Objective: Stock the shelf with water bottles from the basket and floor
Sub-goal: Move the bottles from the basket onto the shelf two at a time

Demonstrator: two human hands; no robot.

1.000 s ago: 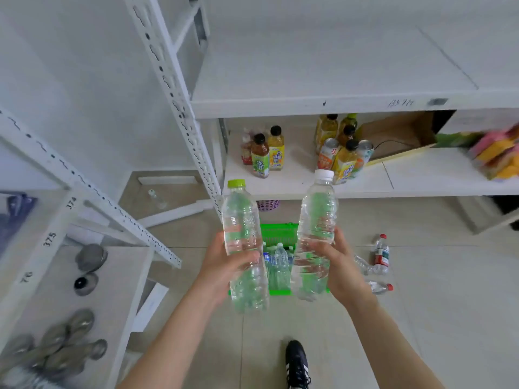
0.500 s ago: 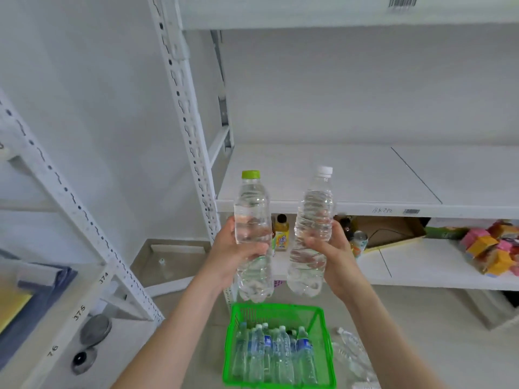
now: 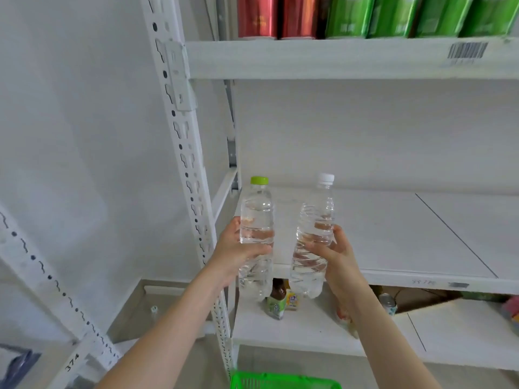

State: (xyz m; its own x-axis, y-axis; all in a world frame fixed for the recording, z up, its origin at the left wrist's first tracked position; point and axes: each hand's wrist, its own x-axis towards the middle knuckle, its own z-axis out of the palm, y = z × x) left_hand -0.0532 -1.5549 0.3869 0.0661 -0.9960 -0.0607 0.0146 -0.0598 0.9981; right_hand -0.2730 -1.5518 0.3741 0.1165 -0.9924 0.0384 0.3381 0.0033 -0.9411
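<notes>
The left hand [image 3: 238, 254] was curled round the middle of the green-capped bottle [image 3: 257, 220] and held it upright. The right hand [image 3: 337, 256] gripped the white-capped bottle [image 3: 316, 220] at its ribbed waist, and this one tilted slightly, cap toward the right. Both bottles were clear, filled with water and bare of labels. They hung side by side in the air, close together but not touching.

They were held before the front-left corner of the middle shelf [image 3: 393, 234], caps above its board and bases below its front edge. Neither rested on it. The board behind them was white, with a seam running back across it on the right.

Just left of the bottles rose the white slotted post [image 3: 182, 136] of the rack. On the lower shelf [image 3: 309, 332], near its front-left corner, stood a small drink with a green label [image 3: 276, 300] and a yellow-labelled one [image 3: 293, 300] just beside it, both partly hidden behind the held bottles. Further right on that shelf sat a can [image 3: 387, 303] and a cardboard box [image 3: 415, 300].

The top shelf [image 3: 337, 58] carried red cans [image 3: 257, 16] at its left end and green packs [image 3: 393, 15] to their right, with a barcode sticker [image 3: 467, 50] on its front edge.

Only the rim of the green basket [image 3: 283, 382] showed, low down between the forearms; what lay in it could not be seen.
</notes>
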